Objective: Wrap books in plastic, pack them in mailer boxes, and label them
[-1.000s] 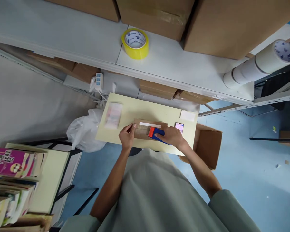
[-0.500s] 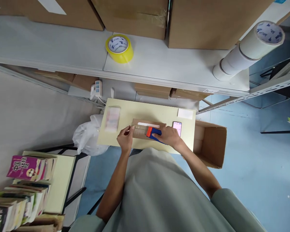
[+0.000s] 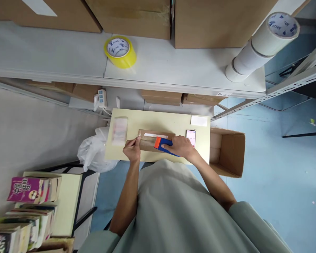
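A small, flat cardboard box (image 3: 147, 145) lies on the pale yellow table, with a white strip along its far side and shiny tape across its top. My left hand (image 3: 132, 149) is closed at the box's left end, thumb and fingers pinched at the edge where the tape sits. In my right hand (image 3: 183, 146) is a blue tape dispenser (image 3: 163, 143) with an orange front, held low over the right half of the box. Whether the dispenser touches the cardboard is hard to see.
A lit phone (image 3: 191, 137) and a white paper (image 3: 198, 121) lie on the table's right; a plastic-wrapped stack (image 3: 119, 130) is at left. An open carton (image 3: 230, 153) stands on the floor beside it. The shelf ahead holds yellow tape (image 3: 120, 51), stacked rolls (image 3: 262, 47) and boxes.
The view has shifted slightly. Both hands keep about the same places at the box, the dispenser still in my right hand, the left still at the box's left end.
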Motion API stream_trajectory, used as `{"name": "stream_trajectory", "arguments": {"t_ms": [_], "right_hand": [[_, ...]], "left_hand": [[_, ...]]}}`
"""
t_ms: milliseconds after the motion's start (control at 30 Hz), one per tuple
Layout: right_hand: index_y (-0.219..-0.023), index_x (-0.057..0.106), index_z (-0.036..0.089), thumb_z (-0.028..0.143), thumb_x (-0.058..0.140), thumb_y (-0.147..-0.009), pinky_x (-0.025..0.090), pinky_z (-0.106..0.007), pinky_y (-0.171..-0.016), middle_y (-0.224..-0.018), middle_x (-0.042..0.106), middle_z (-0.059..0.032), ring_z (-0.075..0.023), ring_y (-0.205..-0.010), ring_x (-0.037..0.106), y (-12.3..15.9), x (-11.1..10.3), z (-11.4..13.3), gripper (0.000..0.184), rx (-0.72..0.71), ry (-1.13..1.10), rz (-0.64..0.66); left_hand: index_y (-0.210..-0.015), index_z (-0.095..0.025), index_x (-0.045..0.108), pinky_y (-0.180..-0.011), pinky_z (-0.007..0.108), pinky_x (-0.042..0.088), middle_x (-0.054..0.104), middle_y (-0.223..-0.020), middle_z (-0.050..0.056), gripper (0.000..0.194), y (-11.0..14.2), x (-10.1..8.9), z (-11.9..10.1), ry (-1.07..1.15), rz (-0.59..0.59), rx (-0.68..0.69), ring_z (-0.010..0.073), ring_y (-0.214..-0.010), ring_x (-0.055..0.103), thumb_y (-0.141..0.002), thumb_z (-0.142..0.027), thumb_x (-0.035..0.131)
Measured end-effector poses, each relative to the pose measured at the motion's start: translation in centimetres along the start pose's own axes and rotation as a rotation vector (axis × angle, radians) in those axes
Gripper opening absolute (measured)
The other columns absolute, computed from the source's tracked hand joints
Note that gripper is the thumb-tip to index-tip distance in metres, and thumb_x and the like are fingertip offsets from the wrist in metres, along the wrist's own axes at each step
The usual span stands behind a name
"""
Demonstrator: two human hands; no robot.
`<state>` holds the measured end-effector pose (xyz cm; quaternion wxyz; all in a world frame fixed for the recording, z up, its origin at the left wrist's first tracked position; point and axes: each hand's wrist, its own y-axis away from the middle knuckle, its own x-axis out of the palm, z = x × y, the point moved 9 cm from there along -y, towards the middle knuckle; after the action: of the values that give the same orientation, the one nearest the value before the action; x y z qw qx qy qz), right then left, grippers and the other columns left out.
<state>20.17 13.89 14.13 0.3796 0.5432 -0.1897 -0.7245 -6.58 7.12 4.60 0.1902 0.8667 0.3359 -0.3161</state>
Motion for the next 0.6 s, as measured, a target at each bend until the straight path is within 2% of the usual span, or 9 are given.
{"name": "stream_trajectory", "arguments": {"t_ms": [100,200,267,367,600], "right_hand": [[-0.111,0.076,0.019,0.073,0.053,-0.103,0.052,-0.035,-0.081,-0.101,0.080,-0.0157,-0.0336,-0.104,0.076,1.6,-1.0,-1.4,0.059,-0.007,-0.016,0.027],[-0.090,0.073,0.019,0.081,0.053,-0.099,0.047,-0.034,-0.072,-0.088,0.078,-0.0142,-0.0312,-0.090,0.076,3.3,-1.9,-4.3,0.066,0.018,-0.011,0.045],[-0.083,0.069,0.021,0.085,0.053,-0.097,0.044,-0.033,-0.067,-0.082,0.076,-0.0113,-0.0283,-0.082,0.074,3.9,-2.3,-6.1,0.067,0.031,-0.032,0.049],[-0.077,0.065,0.022,0.087,0.057,-0.093,0.043,-0.032,-0.064,-0.074,0.073,-0.0076,-0.0249,-0.074,0.072,3.8,-2.2,-7.7,0.067,0.027,-0.081,0.078],[-0.079,0.065,0.022,0.092,0.063,-0.085,0.044,-0.029,-0.057,-0.070,0.072,-0.0043,-0.0185,-0.060,0.067,3.1,-0.9,-8.9,0.070,-0.065,-0.299,0.192]], "left_hand": [[-0.102,-0.018,0.086,-0.099,0.039,0.060,0.078,-0.095,0.007,0.035,-1.3,-1.2,0.4,0.006,-0.017,0.013,0.0256,-0.098,0.074,-0.091,-0.047,0.070],[-0.103,-0.017,0.085,-0.100,0.042,0.059,0.079,-0.099,0.007,0.035,-2.4,-2.5,1.5,-0.004,-0.048,-0.011,0.0264,-0.097,0.074,-0.090,-0.046,0.070],[-0.104,-0.017,0.086,-0.099,0.042,0.060,0.079,-0.099,0.007,0.036,-2.8,-2.8,2.2,-0.008,-0.032,-0.018,0.0265,-0.097,0.074,-0.089,-0.046,0.071],[-0.104,-0.018,0.086,-0.097,0.040,0.060,0.079,-0.097,0.007,0.036,-2.8,-2.6,2.6,-0.018,-0.008,-0.006,0.0263,-0.097,0.074,-0.089,-0.047,0.071],[-0.100,-0.016,0.086,-0.094,0.038,0.060,0.080,-0.095,0.008,0.037,-2.6,-2.4,2.7,-0.010,-0.017,0.019,0.0247,-0.094,0.074,-0.088,-0.048,0.072]]}}
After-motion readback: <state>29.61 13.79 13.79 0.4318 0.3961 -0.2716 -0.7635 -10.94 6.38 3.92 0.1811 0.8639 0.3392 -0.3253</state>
